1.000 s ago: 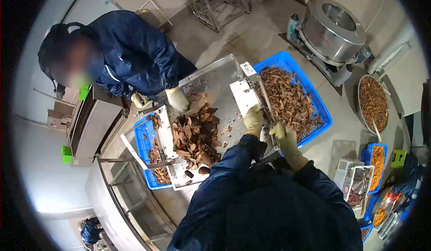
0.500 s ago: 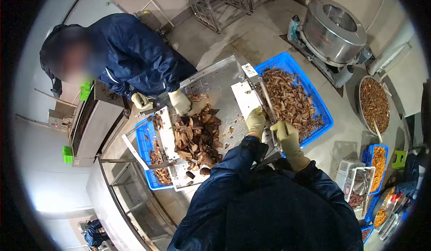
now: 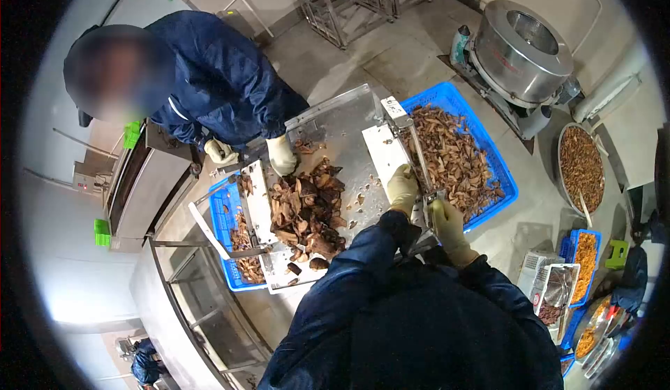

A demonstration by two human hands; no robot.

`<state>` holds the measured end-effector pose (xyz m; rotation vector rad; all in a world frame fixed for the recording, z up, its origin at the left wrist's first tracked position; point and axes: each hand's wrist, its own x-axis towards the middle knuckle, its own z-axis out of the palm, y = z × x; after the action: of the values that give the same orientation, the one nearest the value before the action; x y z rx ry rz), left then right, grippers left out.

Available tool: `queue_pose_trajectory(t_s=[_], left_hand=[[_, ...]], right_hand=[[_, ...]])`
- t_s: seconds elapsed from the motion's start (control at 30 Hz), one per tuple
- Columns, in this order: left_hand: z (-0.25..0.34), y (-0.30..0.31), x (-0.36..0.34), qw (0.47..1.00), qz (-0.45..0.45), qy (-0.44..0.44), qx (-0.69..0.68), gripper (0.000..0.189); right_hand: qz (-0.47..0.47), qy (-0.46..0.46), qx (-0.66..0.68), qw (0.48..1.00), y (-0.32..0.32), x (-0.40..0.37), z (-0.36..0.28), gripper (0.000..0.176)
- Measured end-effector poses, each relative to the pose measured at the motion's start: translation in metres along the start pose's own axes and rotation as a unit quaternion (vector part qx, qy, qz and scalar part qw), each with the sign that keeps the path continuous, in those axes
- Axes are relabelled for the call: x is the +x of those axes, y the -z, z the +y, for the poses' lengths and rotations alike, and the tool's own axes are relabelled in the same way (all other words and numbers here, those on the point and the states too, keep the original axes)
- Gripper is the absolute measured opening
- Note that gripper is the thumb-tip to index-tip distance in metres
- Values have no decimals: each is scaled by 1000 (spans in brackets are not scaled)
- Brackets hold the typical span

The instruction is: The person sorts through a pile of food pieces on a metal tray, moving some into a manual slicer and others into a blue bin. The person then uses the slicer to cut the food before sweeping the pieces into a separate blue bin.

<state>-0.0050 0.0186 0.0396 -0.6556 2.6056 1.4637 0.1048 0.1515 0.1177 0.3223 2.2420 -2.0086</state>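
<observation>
My right hand (image 3: 447,224) was clamped on the cutter handle (image 3: 434,197) at the desk (image 3: 335,121) edge, blade (image 3: 417,156) running away from me. My left hand (image 3: 403,187) lay just left of it on the board (image 3: 380,149), grip unclear.

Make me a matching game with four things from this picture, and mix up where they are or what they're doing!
Things:
1. right gloved hand
2. left gloved hand
3. big blue plastic crate
4. round silver steel drum

Places or states:
A. stands on the floor, top right
B. holds brown slices
C. rests on the white cutting board
D. grips the long metal slicer lever

Pairs: 1-D, 2-C, 3-B, 4-A.
</observation>
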Motion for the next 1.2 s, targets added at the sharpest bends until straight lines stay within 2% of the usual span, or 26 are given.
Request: queue_pose_trajectory(t_s=[0.03,0.07,0.1,0.13,0.2,0.23,0.3,0.33,0.37,0.4,0.47,0.57,0.6,0.7,0.73,0.83,0.87,0.9,0.97,1.03,1.07,1.17,1.2], left_hand=[[-4,-3,0,1000,-4,1,3,39],[-7,-5,0,996,38,-70,41,39],[-11,-7,1,997,27,-62,26,39],[-14,-9,3,998,17,-56,11,39],[-21,-10,2,997,-23,-30,-60,42],[-18,-5,-2,997,-15,-33,-67,43],[-6,9,-16,996,0,-36,-82,46],[15,26,-29,995,-25,-13,-95,50],[9,22,-29,993,-24,-8,-114,51],[-3,12,-25,991,-22,-5,-134,53],[-37,-20,-7,985,-18,-17,-169,57],[-50,-37,5,955,-45,19,-292,56],[-44,-36,8,922,-43,82,-376,54],[-33,-20,25,876,-87,100,-464,50],[-6,7,14,875,-125,82,-461,45],[3,22,32,811,-163,57,-559,42],[0,28,28,869,-118,-42,-479,42],[-9,28,35,888,-76,-26,-454,42],[-25,26,39,909,-64,34,-410,43],[-29,18,34,922,-107,78,-363,45],[-29,10,31,908,-113,106,-389,47],[-56,-36,50,933,-99,46,-342,45],[-50,-36,50,932,-104,58,-343,45]], right_hand=[[17,49,-30,998,-1,0,-20,29],[34,99,-60,993,-3,2,-43,28],[51,150,-88,983,-6,1,-63,26],[48,82,-21,995,-9,-1,-75,22],[20,63,-67,996,-4,1,-69,27],[6,53,-90,995,-1,2,-61,30],[25,74,-71,994,-1,0,-15,27],[31,82,-49,995,-2,-2,5,26],[37,91,-27,995,-1,-4,22,26],[45,84,-96,991,0,-3,35,27],[45,94,-91,990,0,0,38,26],[45,92,-72,992,-3,-2,41,27],[40,78,-69,994,-2,-2,40,26],[30,53,-44,997,0,-4,31,27],[27,45,-33,998,-1,-6,28,27],[35,58,-69,995,-1,-4,36,27],[36,62,-48,996,-1,-4,38,27],[46,76,-56,994,-2,-5,39,27],[65,108,-71,989,-4,-2,38,27],[57,96,-85,990,-4,0,34,26],[54,89,-92,990,-3,-1,32,26],[30,41,-39,998,-1,2,42,25],[35,48,-46,997,-1,2,39,25]])
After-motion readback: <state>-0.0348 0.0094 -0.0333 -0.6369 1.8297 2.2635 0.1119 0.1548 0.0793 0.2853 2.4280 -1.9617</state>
